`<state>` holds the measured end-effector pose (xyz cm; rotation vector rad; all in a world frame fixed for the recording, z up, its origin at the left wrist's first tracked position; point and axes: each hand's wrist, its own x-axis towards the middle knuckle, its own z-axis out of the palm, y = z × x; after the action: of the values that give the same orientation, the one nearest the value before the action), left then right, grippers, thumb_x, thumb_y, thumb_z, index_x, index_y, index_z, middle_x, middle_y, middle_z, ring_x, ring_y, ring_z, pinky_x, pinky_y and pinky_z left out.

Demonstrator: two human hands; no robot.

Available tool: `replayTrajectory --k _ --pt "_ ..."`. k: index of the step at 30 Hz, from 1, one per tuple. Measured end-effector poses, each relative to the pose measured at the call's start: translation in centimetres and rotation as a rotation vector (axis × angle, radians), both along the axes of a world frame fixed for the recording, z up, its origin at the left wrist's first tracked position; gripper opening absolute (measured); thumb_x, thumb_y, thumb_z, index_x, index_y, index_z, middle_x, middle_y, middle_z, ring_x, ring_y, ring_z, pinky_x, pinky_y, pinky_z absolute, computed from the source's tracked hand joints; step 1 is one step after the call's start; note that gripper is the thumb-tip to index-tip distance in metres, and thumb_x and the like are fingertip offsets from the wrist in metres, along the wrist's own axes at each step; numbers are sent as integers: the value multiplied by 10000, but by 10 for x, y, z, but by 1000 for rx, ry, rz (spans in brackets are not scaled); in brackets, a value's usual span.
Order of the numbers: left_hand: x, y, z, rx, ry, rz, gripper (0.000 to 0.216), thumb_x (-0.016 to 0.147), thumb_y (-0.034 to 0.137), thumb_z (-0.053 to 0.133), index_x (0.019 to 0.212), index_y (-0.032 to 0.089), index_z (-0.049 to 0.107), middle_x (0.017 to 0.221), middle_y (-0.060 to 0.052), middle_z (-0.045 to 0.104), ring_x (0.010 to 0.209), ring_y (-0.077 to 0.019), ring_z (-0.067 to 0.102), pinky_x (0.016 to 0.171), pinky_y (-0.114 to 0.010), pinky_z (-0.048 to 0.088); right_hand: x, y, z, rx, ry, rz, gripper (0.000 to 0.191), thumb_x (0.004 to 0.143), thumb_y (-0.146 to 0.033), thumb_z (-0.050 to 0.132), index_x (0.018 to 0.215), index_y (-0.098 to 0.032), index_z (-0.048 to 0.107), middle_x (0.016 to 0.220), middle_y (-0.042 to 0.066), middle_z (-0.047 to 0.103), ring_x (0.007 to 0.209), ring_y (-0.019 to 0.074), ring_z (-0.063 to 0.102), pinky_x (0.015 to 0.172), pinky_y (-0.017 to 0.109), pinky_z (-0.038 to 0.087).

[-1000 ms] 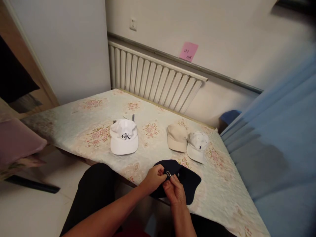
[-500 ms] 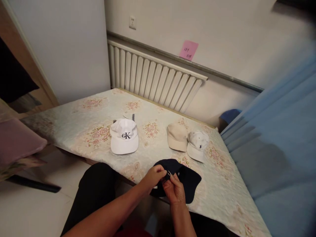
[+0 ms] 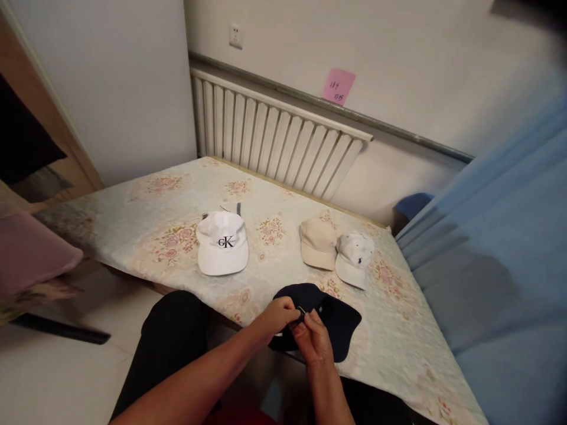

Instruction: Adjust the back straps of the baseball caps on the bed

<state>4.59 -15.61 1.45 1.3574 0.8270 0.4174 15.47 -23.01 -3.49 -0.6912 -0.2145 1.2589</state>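
Observation:
A dark navy baseball cap (image 3: 345, 324) lies at the table's near edge, its brim pointing right and its opening partly turned up. My left hand (image 3: 281, 313) pinches the cap's back strap, fingertips closed beside a small metal buckle (image 3: 302, 311). From the other side my right hand (image 3: 315, 339) grips the strap close to that buckle, thumb and fingers pressed together. The fingers hide much of the strap, so I cannot tell how it runs through the buckle. Farther back sit a white cap with black letters (image 3: 222, 245), a beige cap (image 3: 318, 243) and another white cap (image 3: 355, 260).
A flowered cloth (image 3: 283, 265) covers the table. Behind it stands a white radiator (image 3: 274, 130), with a pink note (image 3: 339, 86) on the wall above. A blue curtain (image 3: 496, 236) hangs along the right side. My knee (image 3: 175, 330) is below the near edge.
The buckle has tilted slightly between my fingertips, and my left fingers have shifted a little at the strap. The other caps lie where they were; the view has moved slightly.

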Motion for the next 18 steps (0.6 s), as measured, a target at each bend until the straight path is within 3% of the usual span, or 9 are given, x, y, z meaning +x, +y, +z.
replayTrajectory --k 10,18 --pt "-1 2 2 -42 42 -18 172 604 298 572 600 186 441 510 55 456 526 -96 412 514 -231 270 -1 -1 1 19 -39 31 228 686 -116 719 888 -214 684 865 24 726 804 159 671 800 328 522" --pt "-3 6 -5 -58 54 -19 275 598 395 629 600 187 449 494 55 458 522 -106 437 510 -237 272 -2 -1 -1 8 -58 38 256 695 -126 719 929 -220 677 865 24 724 808 169 669 815 366 519"
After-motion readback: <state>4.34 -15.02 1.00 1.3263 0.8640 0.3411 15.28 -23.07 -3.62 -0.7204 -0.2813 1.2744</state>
